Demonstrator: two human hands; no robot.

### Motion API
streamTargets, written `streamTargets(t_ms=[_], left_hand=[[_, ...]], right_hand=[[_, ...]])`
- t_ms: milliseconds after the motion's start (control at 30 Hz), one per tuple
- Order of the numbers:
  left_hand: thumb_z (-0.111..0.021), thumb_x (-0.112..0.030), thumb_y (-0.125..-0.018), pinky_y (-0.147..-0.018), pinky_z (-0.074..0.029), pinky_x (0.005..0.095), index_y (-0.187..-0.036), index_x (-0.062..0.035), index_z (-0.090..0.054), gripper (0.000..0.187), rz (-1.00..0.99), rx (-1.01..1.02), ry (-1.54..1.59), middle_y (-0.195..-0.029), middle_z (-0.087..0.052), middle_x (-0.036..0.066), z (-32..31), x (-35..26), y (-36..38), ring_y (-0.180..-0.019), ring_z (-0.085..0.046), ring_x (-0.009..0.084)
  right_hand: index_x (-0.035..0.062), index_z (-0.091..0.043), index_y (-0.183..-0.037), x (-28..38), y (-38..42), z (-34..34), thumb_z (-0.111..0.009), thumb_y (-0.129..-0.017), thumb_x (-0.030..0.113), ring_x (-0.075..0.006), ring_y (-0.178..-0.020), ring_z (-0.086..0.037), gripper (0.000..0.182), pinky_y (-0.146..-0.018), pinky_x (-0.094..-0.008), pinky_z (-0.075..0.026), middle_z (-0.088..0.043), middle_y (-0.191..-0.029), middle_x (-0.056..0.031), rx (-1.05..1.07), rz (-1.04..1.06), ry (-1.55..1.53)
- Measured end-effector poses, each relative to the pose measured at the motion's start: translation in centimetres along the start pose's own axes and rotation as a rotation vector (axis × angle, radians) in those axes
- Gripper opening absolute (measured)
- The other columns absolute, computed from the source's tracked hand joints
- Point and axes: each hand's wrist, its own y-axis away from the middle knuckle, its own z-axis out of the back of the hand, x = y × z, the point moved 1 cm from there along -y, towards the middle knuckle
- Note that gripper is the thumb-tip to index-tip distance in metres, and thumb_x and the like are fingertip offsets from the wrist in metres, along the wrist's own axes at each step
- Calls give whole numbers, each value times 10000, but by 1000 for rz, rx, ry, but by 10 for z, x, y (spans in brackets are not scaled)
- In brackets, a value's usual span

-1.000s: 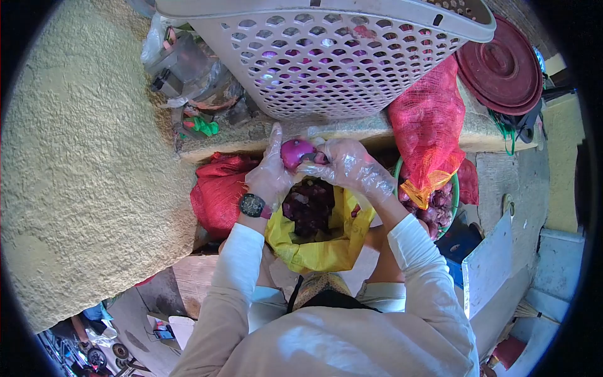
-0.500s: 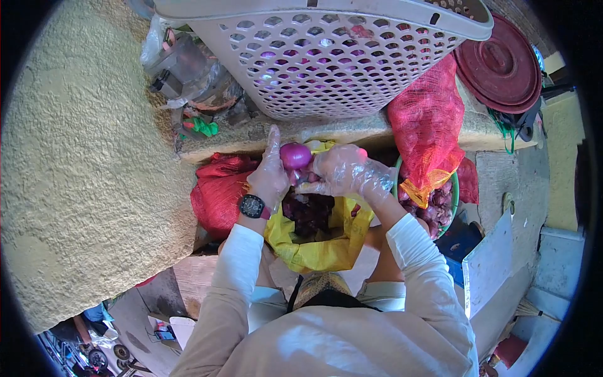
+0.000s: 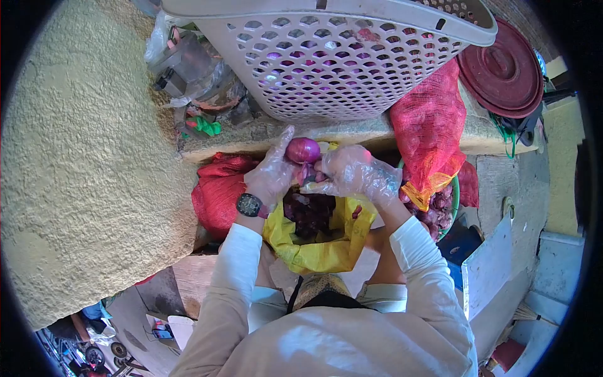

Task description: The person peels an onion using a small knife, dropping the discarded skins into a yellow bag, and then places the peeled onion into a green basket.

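A purple-red onion [image 3: 303,150] rests in my left hand [image 3: 271,178], which wears a clear plastic glove; its thumb stretches up along the onion's left side. My right hand [image 3: 357,171], also gloved, is curled shut at the onion's lower right. Its fingertips meet loose purplish skin below the bulb; what lies inside the curled fingers is hidden. Beneath both hands a yellow sack [image 3: 317,256] stands open between the knees, with dark onion skins [image 3: 308,212] inside it.
A pale perforated basket [image 3: 326,69] holding onions stands on the ledge ahead. To the right, a red mesh bag [image 3: 428,119] hangs over a green-rimmed basin of onions [image 3: 441,207]. A red sack [image 3: 217,198] lies left; a dark red lid [image 3: 502,66] is at far right.
The onion has tilted slightly and shifted a little to the right with my left hand. More of the purplish skin at its lower end shows. My right hand stays close beside it.
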Motion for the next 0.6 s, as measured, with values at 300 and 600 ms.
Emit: streamTargets(t_ms=[300, 600], left_hand=[[-741, -327, -983, -977, -580, 418, -1364, -57, -577, 495, -242, -193, -394, -1191, -679, 115, -41, 7, 40, -1089, -675, 259], [-577, -444, -1060, -909, -598, 357, -1193, -78, -629, 392, -353, -86, -218, -1107, -695, 89, -18, 3, 8, -1006, -698, 197]], right_hand=[[117, -721, -869, 1, 1, -6, -718, -815, 702, -384, -736, -697, 588, -664, -489, -548, -691, -768, -133, -31, 44, 89], [22, -710, -958, 2, 3, 1, -882, -684, 647, -351, -803, -719, 704, -748, -414, -565, -713, -830, -171, -306, -207, -116]])
